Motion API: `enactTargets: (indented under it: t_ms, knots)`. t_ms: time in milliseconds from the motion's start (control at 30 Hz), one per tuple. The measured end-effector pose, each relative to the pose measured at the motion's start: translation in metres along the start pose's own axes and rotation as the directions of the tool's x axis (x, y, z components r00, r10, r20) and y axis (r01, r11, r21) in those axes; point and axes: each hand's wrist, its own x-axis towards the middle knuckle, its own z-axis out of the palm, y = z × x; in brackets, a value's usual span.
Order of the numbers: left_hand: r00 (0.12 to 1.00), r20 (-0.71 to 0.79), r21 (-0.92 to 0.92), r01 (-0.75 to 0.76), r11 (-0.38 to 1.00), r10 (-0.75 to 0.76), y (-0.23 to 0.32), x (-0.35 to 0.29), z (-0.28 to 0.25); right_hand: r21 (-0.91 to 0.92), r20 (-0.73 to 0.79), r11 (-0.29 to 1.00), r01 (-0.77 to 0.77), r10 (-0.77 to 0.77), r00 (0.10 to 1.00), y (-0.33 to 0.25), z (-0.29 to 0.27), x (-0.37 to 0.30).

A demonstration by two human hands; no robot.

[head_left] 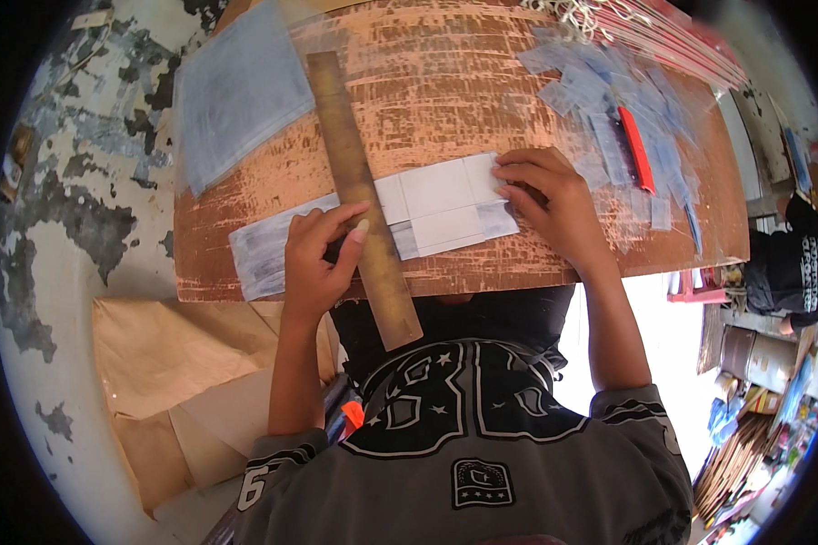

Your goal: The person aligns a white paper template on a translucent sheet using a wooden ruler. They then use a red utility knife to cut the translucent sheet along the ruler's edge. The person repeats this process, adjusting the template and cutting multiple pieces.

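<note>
A long, flat, brownish-yellow straightedge (345, 136) lies slanted across the table, its near end jutting past the front edge. My left hand (318, 254) presses it with curled fingers and thumb. Beneath the straightedge is a strip of bluish clear plastic sheet (268, 254), partly hidden by my left hand. On that strip, right of the straightedge, rests a white card piece (438, 195) with lines across it. My right hand (554, 200) pinches the right end of the card between thumb and fingers.
A bluish plastic sheet stack (245, 95) lies at the far left of the worn wooden table (409, 82). Plastic offcuts (600, 109) spread at the right, with a red cutter (637, 150) on them. Thin red-and-white sticks (673, 41) lie far right. Another person (784, 263) is beyond.
</note>
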Motion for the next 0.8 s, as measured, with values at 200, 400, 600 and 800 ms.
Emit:
enactTargets:
  t_ms: [200,400,600,800]
  knots:
    - [1.000,0.000,0.007,-0.005,1.000,0.005,-0.001,0.000,-0.001,-0.218,-0.036,0.972,0.090,-0.100,0.994,-0.015,0.012,0.006]
    - [1.000,-0.001,0.021,-0.002,1.000,0.002,-0.002,0.000,0.000,-0.476,-0.008,0.874,0.096,-0.114,0.993,-0.050,0.020,0.017]
    - [0.999,-0.029,0.019,-0.036,0.999,0.036,-0.003,-0.001,0.000,-0.203,0.083,0.931,0.303,-0.291,0.953,-0.068,0.054,0.035]
    - [0.999,0.016,0.059,-0.048,0.997,0.047,-0.007,0.002,-0.001,-0.200,0.298,0.901,0.386,-0.319,0.900,-0.059,0.075,0.036]
